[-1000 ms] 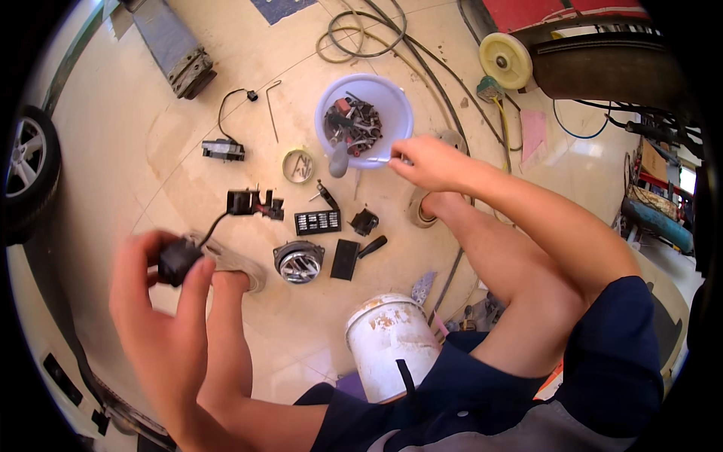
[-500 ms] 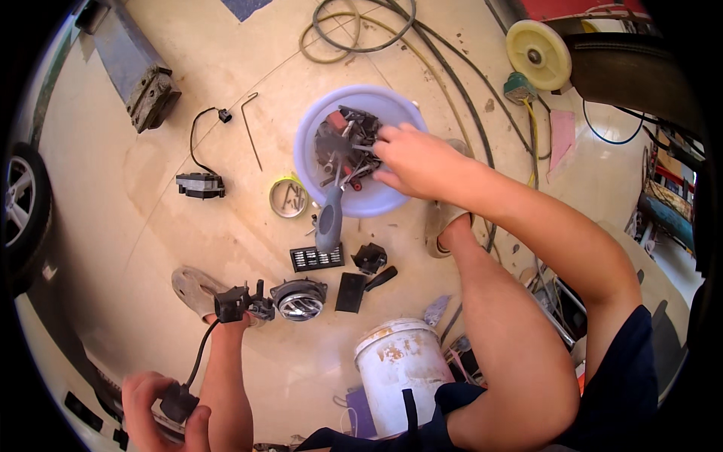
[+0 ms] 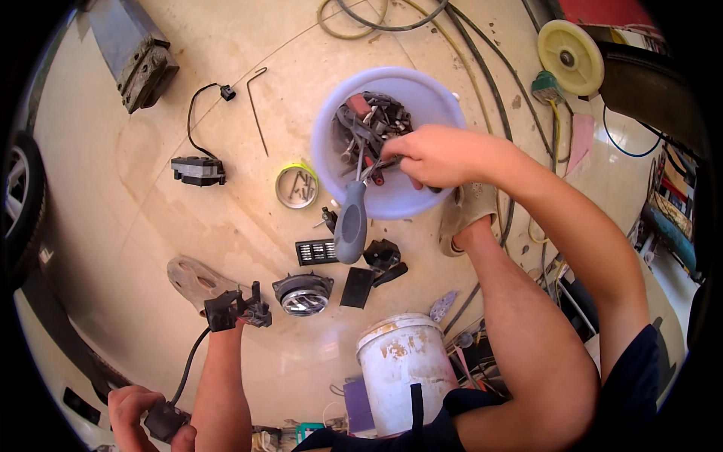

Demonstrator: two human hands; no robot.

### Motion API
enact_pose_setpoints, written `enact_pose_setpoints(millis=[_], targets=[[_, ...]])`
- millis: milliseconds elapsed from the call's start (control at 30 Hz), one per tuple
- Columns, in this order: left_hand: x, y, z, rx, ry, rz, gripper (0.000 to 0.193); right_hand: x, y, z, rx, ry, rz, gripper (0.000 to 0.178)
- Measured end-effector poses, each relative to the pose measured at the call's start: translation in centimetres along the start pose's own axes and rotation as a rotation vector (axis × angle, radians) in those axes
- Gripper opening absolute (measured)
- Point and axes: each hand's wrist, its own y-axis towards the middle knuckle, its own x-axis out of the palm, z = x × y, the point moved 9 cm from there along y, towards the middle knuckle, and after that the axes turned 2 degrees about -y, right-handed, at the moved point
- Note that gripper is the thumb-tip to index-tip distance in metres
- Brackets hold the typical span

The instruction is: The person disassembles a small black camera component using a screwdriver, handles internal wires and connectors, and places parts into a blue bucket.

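My left hand (image 3: 143, 418) grips a black plug (image 3: 166, 420) at the lower left. A black cable (image 3: 192, 365) runs from it up to a black bracket-like part (image 3: 233, 307), near my left foot. My right hand (image 3: 433, 156) is inside the lilac basin (image 3: 322, 143), its fingers curled against a heap of small tools and parts (image 3: 388, 117). What they pinch, if anything, I cannot make out. A grey-handled screwdriver (image 3: 351, 226) leans over the basin's near rim. A round emblem-like part (image 3: 304, 294) with a shiny face lies below it.
A yellow-rimmed tub (image 3: 297, 186) of screws stands left of the basin. A hex key (image 3: 257, 113) and a wired black-and-grey module (image 3: 199, 170) lie farther left. A white bucket (image 3: 407, 369) stands near me; hoses (image 3: 482, 71) cross the floor at the right.
The view has shifted a little. My right hand has curled in more over the heap in the basin. My left hand still holds the black plug.
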Motion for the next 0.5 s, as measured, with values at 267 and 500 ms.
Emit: enact_pose_setpoints(millis=[267,500], targets=[[0.4,0.5,0.0,-0.010,-0.021,-0.037,0.034,1.4,1.4,-1.0,-0.084,-0.164,-0.051,0.042],[-0.1,0.2,-0.2,-0.032,-0.030,-0.014,0.034,-1.5,-2.1,0.1,0.285,-0.473,-0.186,0.019]])
